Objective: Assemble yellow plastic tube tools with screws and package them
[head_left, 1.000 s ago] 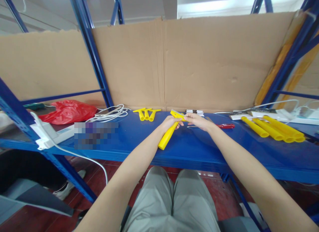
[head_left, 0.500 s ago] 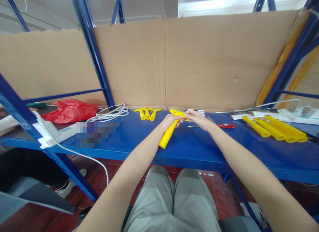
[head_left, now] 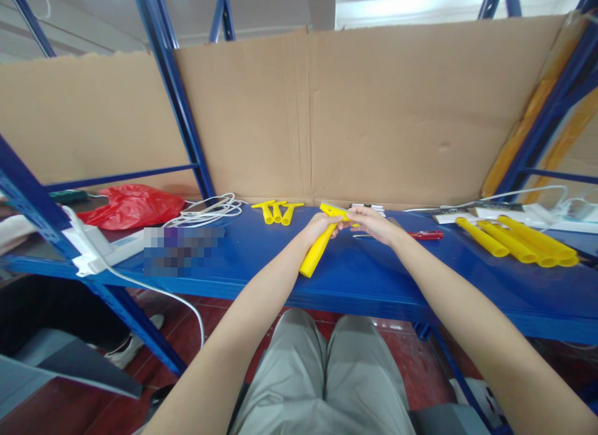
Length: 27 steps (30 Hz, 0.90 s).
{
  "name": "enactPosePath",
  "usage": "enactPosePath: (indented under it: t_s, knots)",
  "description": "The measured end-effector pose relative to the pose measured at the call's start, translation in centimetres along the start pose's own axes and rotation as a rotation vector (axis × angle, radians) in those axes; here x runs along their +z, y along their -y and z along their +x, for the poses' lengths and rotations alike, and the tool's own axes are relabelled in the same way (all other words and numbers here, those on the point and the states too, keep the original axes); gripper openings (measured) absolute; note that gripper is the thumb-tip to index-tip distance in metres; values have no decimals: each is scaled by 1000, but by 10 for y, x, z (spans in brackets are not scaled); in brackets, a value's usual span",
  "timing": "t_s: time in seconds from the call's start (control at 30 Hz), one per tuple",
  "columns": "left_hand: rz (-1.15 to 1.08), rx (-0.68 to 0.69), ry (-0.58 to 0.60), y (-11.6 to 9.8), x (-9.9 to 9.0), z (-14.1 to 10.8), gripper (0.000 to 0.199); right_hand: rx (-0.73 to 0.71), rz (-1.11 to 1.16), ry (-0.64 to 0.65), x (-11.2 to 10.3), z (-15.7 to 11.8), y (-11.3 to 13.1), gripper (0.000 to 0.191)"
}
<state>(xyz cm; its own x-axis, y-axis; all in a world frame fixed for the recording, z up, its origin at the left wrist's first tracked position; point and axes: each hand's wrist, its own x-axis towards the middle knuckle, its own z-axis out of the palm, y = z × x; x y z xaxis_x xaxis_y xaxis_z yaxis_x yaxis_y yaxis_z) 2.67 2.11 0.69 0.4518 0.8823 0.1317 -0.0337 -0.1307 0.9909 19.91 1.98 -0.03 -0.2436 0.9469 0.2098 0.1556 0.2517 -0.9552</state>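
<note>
My left hand (head_left: pixel 321 225) is wrapped around the round handle of a yellow T-shaped scraper (head_left: pixel 314 254), just below its crossbar. The handle slants down toward me, and its open end hangs over the blue shelf. At the right end of the crossbar, the fingers of my right hand (head_left: pixel 369 222) are closed on the head. Whether they hold a small part there as well is hidden. A screwdriver with a red handle (head_left: pixel 426 235) lies behind my right wrist, its shaft partly covered by the hand.
Three yellow T-shaped pieces (head_left: pixel 276 212) lie at the back of the blue shelf (head_left: pixel 261 260). Several yellow tubes (head_left: pixel 518 242) rest at the right. To the left are a white cable coil (head_left: pixel 210 210), a red plastic bag (head_left: pixel 135 205) and a power strip (head_left: pixel 126 248). Cardboard (head_left: pixel 397 111) stands behind.
Almost nothing differs. Both hands keep their grip on the scraper, and the fingers of my right hand have shifted slightly at the crossbar's end. The view has moved a little.
</note>
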Motion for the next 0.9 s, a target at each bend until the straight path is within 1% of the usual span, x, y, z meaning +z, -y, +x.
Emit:
enactPosePath:
  t_s: [0.1, 0.27, 0.4, 0.53, 0.63, 0.7, 0.8, 0.9]
  knots:
    - [-12, 10, 5, 1, 1, 1, 28, 1, 14, 13, -1, 0, 0, 32]
    - [-62, 2, 6, 0, 3, -1, 17, -16, 11, 21, -3, 1, -2, 30]
    - [-57, -8, -4, 0, 1, 0, 22, -26, -34, 3, -3, 2, -2, 29]
    - [-72, 8, -2, 3, -2, 4, 25, -30, -139, -32, 0, 2, -1, 29]
    - [-64, -11, -38, 5, -4, 6, 27, -51, -245, -58, 1, 5, -4, 26]
    - [-37, -21, -71, 6, -5, 6, 28, -112, -347, -78, 0, 8, -9, 25]
    - [19, -27, -128, 7, -7, 7, 29, -233, -594, -131, -5, 11, -16, 26]
    - [67, -54, -190, 9, -10, 7, 23, -302, -860, -213, -12, 10, -14, 27]
